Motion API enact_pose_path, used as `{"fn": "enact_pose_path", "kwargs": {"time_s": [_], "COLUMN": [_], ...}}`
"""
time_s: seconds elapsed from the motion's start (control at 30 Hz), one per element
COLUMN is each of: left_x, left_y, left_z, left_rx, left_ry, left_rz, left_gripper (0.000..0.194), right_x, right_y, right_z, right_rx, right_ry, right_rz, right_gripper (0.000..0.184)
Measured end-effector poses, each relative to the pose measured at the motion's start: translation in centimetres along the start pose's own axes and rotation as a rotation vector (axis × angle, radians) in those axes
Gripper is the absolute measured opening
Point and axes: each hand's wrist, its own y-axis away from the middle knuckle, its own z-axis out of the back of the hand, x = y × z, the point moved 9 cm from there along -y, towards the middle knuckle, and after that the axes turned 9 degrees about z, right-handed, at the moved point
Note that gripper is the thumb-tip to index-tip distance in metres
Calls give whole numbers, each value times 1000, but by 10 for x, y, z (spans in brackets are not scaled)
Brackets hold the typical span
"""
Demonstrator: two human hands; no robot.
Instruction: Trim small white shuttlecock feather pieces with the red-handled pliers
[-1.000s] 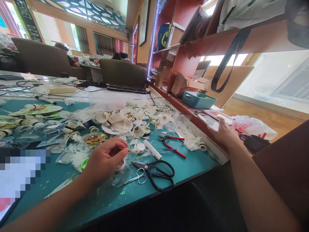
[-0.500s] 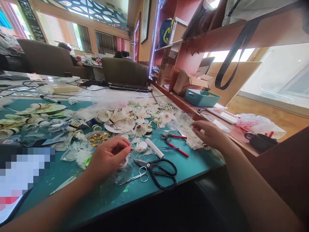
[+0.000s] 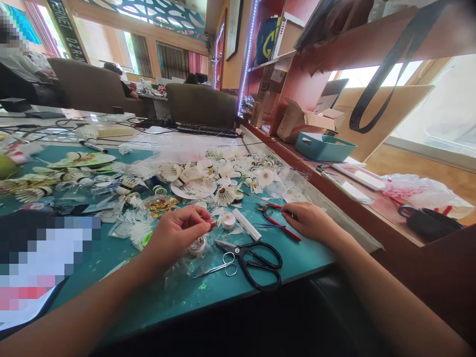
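Observation:
My left hand (image 3: 182, 230) is closed in a pinch above the green mat. At its fingertips shows a tiny reddish-brown piece (image 3: 213, 224), too small to name. My right hand (image 3: 310, 220) has its fingers drawn together beside the red-handled pliers (image 3: 284, 228); whether it grips a handle or something small is hidden. Between the hands lie a round white container (image 3: 228, 220), a white bar (image 3: 247, 224) and blue tweezers (image 3: 269, 226). Nearer me are black-handled scissors (image 3: 256, 258) and small silver scissors (image 3: 219, 267). A clear round jar (image 3: 197, 245) sits under my left hand.
Shuttlecocks (image 3: 225, 195), white feathers and gold pieces (image 3: 163, 207) cover the mat's far side. A device with a blurred screen (image 3: 44, 267) lies at left. On the right ledge are a teal basket (image 3: 325, 147) and a dark mug (image 3: 427, 223). People sit in the background.
My right hand has come left, from the clear plastic bags to the pliers. My left hand keeps its pinch near the white container. The view has shifted slightly.

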Motion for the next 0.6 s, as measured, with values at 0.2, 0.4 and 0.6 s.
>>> {"fn": "enact_pose_path", "kwargs": {"time_s": [0.2,0.4,0.6], "left_x": [6,1,3], "left_y": [-6,-4,-3], "left_z": [-3,-6,-10], "left_rx": [53,57,70], "left_ry": [115,148,192], "left_rz": [76,65,63], "left_gripper": [22,20,30], "right_x": [36,82,124], "right_y": [-3,-6,-9], "right_z": [18,16,6], "right_rx": [-142,-187,-196], "right_ry": [-39,-108,-159], "right_rz": [84,227,357], "right_gripper": [27,24,26]}}
